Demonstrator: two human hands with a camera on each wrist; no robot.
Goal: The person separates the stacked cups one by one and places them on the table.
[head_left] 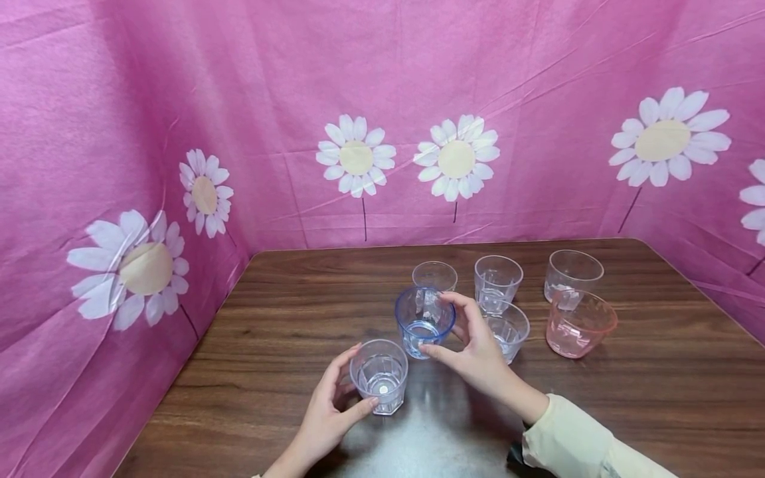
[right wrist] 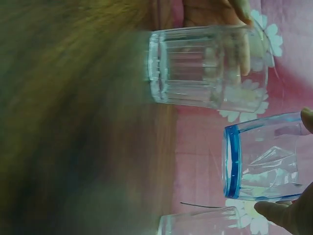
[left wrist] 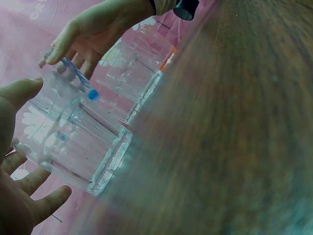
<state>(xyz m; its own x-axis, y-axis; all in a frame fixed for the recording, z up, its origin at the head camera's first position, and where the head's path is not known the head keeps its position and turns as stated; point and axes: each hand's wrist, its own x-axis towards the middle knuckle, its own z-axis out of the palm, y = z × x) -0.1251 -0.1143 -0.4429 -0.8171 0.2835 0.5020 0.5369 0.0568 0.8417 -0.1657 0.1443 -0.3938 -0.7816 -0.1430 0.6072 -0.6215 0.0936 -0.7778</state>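
Note:
My left hand (head_left: 325, 411) holds a clear tumbler (head_left: 382, 378) near the front of the table, thumb on its near side and fingers along its left. The tumbler is upright. Just beyond it to the right, my right hand (head_left: 483, 358) grips a blue-tinted tumbler (head_left: 421, 328) between thumb and fingers. In the right wrist view the blue tumbler (right wrist: 266, 161) is off the tabletop, its base higher than that of the clear tumbler (right wrist: 200, 68). The left wrist view shows the clear tumbler (left wrist: 83, 142) partly covering the blue one.
Behind the right hand stand several clear tumblers, among them a back-left one (head_left: 434, 273), a middle one (head_left: 498, 275), a partly hidden one (head_left: 510, 328) and a right one (head_left: 574, 265). A pink tumbler (head_left: 576, 328) is at the right. Pink flowered cloth (head_left: 269, 133) surrounds the wooden table (head_left: 287, 299).

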